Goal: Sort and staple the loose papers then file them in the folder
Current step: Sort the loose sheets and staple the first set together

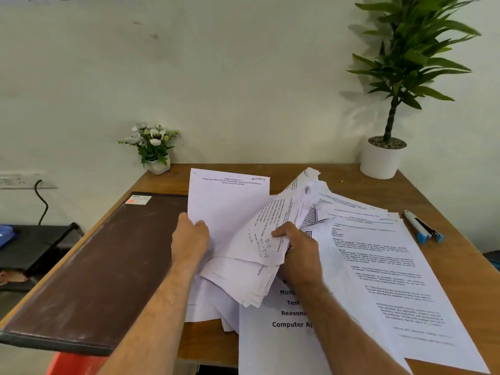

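Note:
Over the middle of the wooden table (335,174), my left hand (189,239) pinches the left edge of a single printed sheet (227,201) and holds it upright. My right hand (297,253) grips a fanned bundle of loose papers (259,247) by its lower right side. More printed sheets (378,266) lie spread flat on the right half of the table, partly under my right arm. A closed brown folder (102,261) lies on the left of the table and overhangs its front edge. A white and blue stapler (422,226) lies at the right edge.
A small pot of white flowers (154,147) stands at the back left corner and a tall green plant in a white pot (384,158) at the back right. A wall socket with a black cable (40,196) and a low dark shelf (35,244) are left of the table.

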Tool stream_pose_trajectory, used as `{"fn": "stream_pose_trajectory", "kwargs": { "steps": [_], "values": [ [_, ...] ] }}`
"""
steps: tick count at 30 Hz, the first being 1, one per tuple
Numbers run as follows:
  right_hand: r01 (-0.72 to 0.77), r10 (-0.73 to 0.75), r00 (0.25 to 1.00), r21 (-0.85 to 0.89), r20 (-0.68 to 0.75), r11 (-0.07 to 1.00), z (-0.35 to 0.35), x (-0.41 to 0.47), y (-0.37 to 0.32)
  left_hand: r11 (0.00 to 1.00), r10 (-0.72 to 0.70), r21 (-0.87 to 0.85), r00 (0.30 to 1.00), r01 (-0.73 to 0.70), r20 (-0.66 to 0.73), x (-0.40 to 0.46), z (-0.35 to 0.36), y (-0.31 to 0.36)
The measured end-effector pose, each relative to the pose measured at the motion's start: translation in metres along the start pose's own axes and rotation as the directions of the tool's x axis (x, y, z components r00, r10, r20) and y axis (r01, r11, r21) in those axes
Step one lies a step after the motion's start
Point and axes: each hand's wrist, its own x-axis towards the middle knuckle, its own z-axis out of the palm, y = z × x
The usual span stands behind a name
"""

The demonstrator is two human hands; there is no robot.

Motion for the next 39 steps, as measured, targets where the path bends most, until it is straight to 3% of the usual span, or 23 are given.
{"fn": "stream_pose_trajectory", "kwargs": {
  "steps": [8, 11, 17, 25, 32, 36, 39],
  "values": [
    [-0.024, 0.024, 1.000, -0.032, 0.015, 0.999, -0.003, 0.004, -0.004, 0.995, 0.087, 0.039, 0.996, -0.088, 0.020, -0.010, 0.002, 0.007],
    [-0.025, 0.025, 0.998, 0.001, -0.056, 1.000, -0.006, 0.011, -0.011, 0.989, 0.132, 0.067, 0.991, -0.134, 0.030, -0.011, -0.006, 0.015],
    [0.169, -0.186, 0.958, -0.093, -0.217, 0.981, -0.015, 0.037, -0.042, 0.984, 0.175, 0.033, 0.981, -0.173, -0.083, -0.023, -0.034, 0.049],
    [0.427, -0.422, 0.817, -0.080, -0.392, 0.901, -0.052, 0.055, -0.128, 0.881, 0.463, 0.003, 0.862, -0.472, -0.207, -0.063, -0.067, 0.102],
    [0.556, -0.522, 0.729, -0.061, -0.444, 0.829, -0.084, 0.046, -0.196, 0.744, 0.613, -0.210, 0.773, -0.634, -0.160, -0.102, -0.088, 0.133],
    [0.598, -0.562, 0.678, -0.090, -0.473, 0.797, -0.113, 0.038, -0.231, 0.703, 0.591, -0.455, 0.805, -0.547, -0.054, -0.114, -0.099, 0.152],
    [0.569, -0.573, 0.699, -0.152, -0.428, 0.808, -0.132, 0.031, -0.255, 0.633, 0.590, -0.629, 0.807, -0.451, 0.015, -0.129, -0.102, 0.163]
  ]
}}
